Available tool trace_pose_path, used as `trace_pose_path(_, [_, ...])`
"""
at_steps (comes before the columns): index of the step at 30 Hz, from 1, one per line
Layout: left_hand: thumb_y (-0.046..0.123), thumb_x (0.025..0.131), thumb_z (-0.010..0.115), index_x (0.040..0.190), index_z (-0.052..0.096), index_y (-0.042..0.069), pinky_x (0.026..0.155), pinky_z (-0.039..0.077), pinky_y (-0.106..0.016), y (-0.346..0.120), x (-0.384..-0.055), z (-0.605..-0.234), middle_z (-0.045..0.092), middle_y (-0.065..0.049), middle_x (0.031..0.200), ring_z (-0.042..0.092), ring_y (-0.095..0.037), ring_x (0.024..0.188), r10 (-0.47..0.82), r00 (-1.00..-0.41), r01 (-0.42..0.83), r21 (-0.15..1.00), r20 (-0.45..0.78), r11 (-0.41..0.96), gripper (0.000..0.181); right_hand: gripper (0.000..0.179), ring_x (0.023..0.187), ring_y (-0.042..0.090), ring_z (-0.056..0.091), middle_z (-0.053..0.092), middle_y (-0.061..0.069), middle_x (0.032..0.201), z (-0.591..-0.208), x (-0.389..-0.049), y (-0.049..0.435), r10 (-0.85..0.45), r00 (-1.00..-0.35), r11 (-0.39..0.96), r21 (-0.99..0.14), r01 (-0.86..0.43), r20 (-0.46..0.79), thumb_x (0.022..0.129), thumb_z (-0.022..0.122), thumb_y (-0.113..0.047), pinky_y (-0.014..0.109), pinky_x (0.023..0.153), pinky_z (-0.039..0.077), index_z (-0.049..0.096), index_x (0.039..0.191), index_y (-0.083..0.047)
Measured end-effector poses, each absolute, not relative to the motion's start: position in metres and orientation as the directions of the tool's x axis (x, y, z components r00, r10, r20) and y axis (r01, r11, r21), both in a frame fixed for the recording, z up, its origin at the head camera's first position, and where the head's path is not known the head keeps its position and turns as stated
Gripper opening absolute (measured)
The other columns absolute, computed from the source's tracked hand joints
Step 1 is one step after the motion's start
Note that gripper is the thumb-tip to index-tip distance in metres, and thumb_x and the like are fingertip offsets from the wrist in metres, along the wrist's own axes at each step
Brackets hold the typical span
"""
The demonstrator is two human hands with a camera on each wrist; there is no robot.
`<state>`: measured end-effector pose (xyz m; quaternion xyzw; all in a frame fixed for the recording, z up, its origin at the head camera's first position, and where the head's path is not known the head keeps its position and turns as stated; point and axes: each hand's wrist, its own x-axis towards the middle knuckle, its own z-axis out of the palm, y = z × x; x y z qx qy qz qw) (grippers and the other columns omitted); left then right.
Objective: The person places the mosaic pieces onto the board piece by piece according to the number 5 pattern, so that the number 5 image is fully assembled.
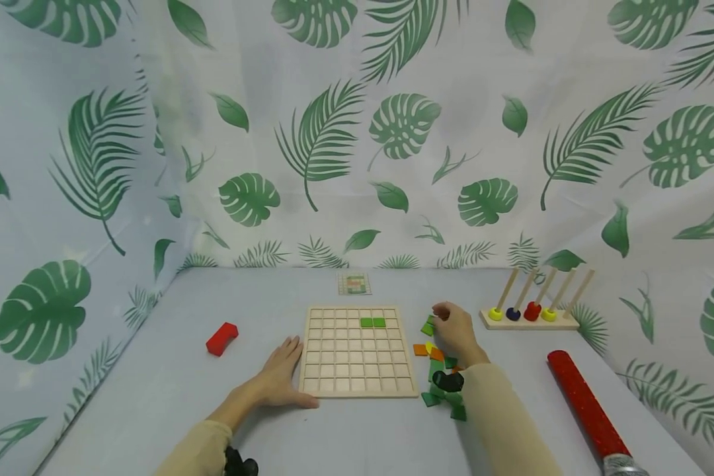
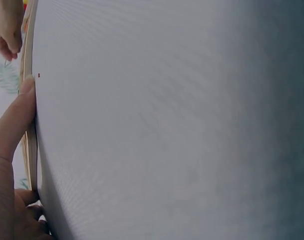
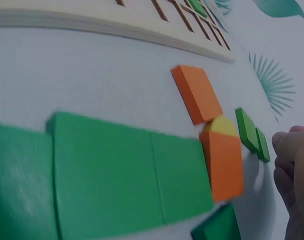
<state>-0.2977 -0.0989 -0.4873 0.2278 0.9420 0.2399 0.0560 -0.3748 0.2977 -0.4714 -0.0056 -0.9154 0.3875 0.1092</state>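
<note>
A wooden grid board (image 1: pixel 357 385) lies on the table, with two light green tiles (image 1: pixel 373 322) side by side in its upper part. My left hand (image 1: pixel 279 378) rests at the board's near left corner, fingers straight along the left edge. Its thumb (image 2: pixel 17 117) lies against the near edge. My right hand (image 1: pixel 455 329) is right of the board with fingers bent, close beside two loose light green tiles (image 3: pixel 247 130). Whether it pinches a tile is hidden. Nearer lie orange tiles (image 3: pixel 197 92), a yellow piece (image 3: pixel 222 125) and several darker green tiles (image 3: pixel 104 175).
A small pattern card (image 1: pixel 354 284) lies behind the board. At the back right stands a peg rack (image 1: pixel 529 322) with coloured beads. A red tube (image 1: pixel 589 403) lies at the right, and a red block (image 1: pixel 221 339) at the left. A leaf-print cloth (image 1: pixel 357 132) hangs behind.
</note>
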Motion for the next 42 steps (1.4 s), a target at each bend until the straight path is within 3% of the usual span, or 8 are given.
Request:
trace_pose_path(7, [0.07, 0.061, 0.072, 0.146, 0.022, -0.007, 0.114, 0.012, -0.049, -0.1, -0.298, -0.486, 0.017, -0.023, 0.153, 0.007, -0.037, 0.142, 0.454, -0.891, 0.398, 0.482, 0.0, 0.781, 0.125, 0.03, 0.1, 0.033, 0.055, 0.06, 0.021, 0.11, -0.476, -0.374, 0.313, 0.108, -0.979, 0.727, -0.685, -0.042, 0.175, 0.088, 0.058, -0.003, 0.046, 0.088, 0.048, 0.058, 0.117, 0.005])
trace_pose_path(15, [0.069, 0.062, 0.073, 0.146, 0.022, -0.008, 0.114, 0.012, -0.049, -0.1, -0.297, -0.485, 0.018, -0.024, 0.152, 0.008, -0.037, 0.142, 0.452, -0.892, 0.39, 0.491, -0.009, 0.779, 0.124, 0.037, 0.101, 0.032, 0.054, 0.058, 0.02, 0.115, -0.476, -0.374, 0.312, 0.099, -0.993, 0.716, -0.698, 0.025, 0.067, 0.087, 0.059, -0.005, 0.046, 0.092, 0.047, 0.055, 0.123, 0.003])
trace_pose_path(22, [0.07, 0.061, 0.073, 0.146, 0.023, -0.008, 0.114, 0.012, -0.049, -0.1, -0.299, -0.487, 0.017, -0.024, 0.152, 0.008, -0.037, 0.142, 0.45, -0.893, 0.389, 0.487, -0.01, 0.782, 0.125, 0.037, 0.1, 0.031, 0.053, 0.058, 0.02, 0.114, -0.477, -0.376, 0.307, 0.097, -0.992, 0.72, -0.693, 0.018, 0.075, 0.086, 0.063, -0.004, 0.045, 0.091, 0.047, 0.056, 0.121, 0.003])
trace_pose_path(29, [0.071, 0.061, 0.072, 0.146, 0.022, -0.007, 0.114, 0.012, -0.048, -0.099, -0.297, -0.489, 0.017, -0.024, 0.153, 0.008, -0.037, 0.142, 0.45, -0.892, 0.381, 0.49, -0.027, 0.784, 0.126, 0.027, 0.088, 0.027, 0.054, 0.061, 0.015, 0.1, -0.483, -0.38, 0.305, 0.135, -0.981, 0.741, -0.672, 0.004, 0.142, 0.084, 0.065, -0.001, 0.04, 0.079, 0.049, 0.061, 0.11, 0.002])
trace_pose_path(42, [0.069, 0.062, 0.073, 0.145, 0.022, -0.008, 0.114, 0.012, -0.049, -0.1, -0.296, -0.487, 0.018, -0.025, 0.152, 0.008, -0.037, 0.141, 0.452, -0.892, 0.394, 0.481, -0.006, 0.783, 0.124, 0.029, 0.095, 0.031, 0.055, 0.059, 0.019, 0.106, -0.473, -0.375, 0.31, 0.153, -0.979, 0.73, -0.683, 0.021, 0.133, 0.087, 0.06, -0.002, 0.043, 0.085, 0.048, 0.058, 0.115, 0.004])
